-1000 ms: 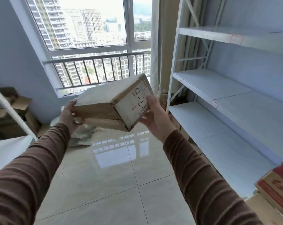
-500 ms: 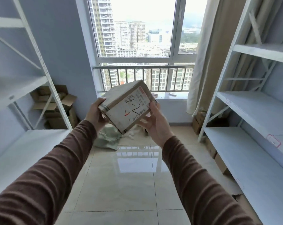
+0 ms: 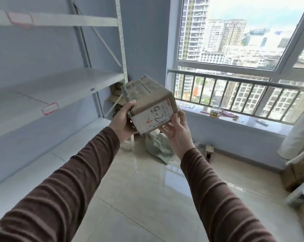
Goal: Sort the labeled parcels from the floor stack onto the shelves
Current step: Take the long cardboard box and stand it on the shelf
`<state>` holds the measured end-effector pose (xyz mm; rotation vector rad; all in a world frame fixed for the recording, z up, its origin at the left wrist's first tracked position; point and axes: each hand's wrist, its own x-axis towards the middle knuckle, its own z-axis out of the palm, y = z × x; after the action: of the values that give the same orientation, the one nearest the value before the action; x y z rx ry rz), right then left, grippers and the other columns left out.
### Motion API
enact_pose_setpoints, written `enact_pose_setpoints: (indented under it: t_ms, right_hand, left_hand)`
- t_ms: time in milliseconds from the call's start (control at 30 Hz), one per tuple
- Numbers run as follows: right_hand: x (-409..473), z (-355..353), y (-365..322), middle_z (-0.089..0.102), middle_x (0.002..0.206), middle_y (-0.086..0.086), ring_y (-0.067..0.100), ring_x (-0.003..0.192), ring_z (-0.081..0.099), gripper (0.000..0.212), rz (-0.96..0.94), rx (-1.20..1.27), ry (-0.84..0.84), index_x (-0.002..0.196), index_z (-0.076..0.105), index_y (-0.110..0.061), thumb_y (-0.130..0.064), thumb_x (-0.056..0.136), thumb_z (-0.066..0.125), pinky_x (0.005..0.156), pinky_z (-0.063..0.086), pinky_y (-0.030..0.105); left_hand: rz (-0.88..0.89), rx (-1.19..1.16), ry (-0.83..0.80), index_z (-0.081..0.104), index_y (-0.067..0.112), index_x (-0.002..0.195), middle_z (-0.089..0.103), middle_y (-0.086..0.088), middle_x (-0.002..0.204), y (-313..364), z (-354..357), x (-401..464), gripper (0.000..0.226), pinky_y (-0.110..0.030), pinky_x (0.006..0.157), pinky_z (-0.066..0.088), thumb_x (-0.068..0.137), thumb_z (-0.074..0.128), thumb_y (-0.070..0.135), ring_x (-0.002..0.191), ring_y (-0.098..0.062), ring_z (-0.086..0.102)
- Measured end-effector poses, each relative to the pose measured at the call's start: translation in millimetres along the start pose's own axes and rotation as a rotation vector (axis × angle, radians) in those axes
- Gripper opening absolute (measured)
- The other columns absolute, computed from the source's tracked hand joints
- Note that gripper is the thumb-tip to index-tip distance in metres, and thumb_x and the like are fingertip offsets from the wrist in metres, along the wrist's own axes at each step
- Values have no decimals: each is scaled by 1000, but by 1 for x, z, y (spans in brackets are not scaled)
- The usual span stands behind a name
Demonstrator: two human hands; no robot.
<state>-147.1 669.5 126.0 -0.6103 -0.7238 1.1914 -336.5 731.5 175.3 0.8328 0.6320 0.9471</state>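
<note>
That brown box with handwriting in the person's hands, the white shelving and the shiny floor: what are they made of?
The brown handwritten box looks like matt corrugated cardboard: scuffed faces, paper label. The white shelving rack seems painted metal, its upright punched with rows of holes. The glossy beige floor appears to be polished tile, ceramic or stone: mirror reflections and grout lines.

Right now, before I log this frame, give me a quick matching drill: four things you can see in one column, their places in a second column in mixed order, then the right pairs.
Things:
1. cardboard parcel
2. glass mug
3. red-outlined tag
4. crumpled wrapping

Places:
A. on the windowsill
B. on the front edge of the white shelf
C. on the floor below the parcel
D. held between the left hand and right hand

Pairs: 1-D, 2-A, 3-B, 4-C
</note>
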Motion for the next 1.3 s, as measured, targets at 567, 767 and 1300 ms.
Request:
enact_pose_setpoints:
  t_ms: [567,767,1300]
  right_hand:
    - [67,229,207,58,116,8,30,107,56,34,323,-131,-339,142,48,-26,-34,109,46,102,48,66]
    - [75,304,262,63,106,2,21,98,58,28,308,-278,-445,133,55,-32,-32,109,43,88,51,46]
    - [184,425,362,58,92,-4,-5,73,61,21,263,-492,-681,105,53,-18,-38,108,47,73,48,19]
  left_hand:
    - [362,165,485,40,36,153,64,9,139,114,-262,-100,48,-25,80,57,109,42,15,108,-9,69]
    - [350,283,616,28,37,160,39,18,158,135,-338,-128,59,-31,91,52,110,36,7,135,-13,50]
    - [373,391,700,14,46,161,36,23,160,205,-444,-82,100,-34,126,17,80,62,79,147,2,30]
